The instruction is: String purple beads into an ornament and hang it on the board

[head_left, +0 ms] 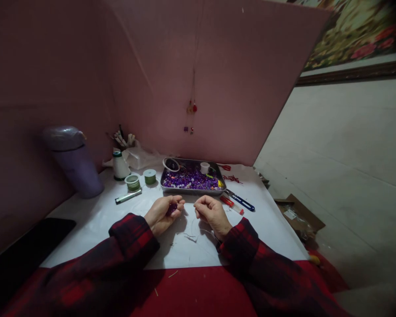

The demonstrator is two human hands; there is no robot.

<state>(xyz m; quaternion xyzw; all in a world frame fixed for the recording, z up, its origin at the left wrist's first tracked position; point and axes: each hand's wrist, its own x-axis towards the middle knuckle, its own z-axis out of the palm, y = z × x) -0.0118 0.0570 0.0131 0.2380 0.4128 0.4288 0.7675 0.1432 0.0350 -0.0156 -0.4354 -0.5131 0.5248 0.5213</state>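
Note:
My left hand (165, 214) is turned palm up and cupped around a few dark purple beads (172, 209). Facing it, my right hand (213, 213) is closed in a pinch; what lies between thumb and forefinger is too small to make out. Thin loose thread (190, 238) lies on the white sheet below the right hand. Just beyond both hands stands a metal tray (193, 192) holding many purple beads (188, 178), a small white cup (204, 167) and a round white-rimmed object (170, 164).
Green thread spools (149, 177), a white thread cone (121, 166), a silvery-green tube (128, 196) and a purple tumbler (77, 165) stand left. Right of the tray lie a dark blue-handled tool (244, 202), a red-and-clear case (231, 205) and red strands (232, 178). Small ornaments (190, 108) hang behind.

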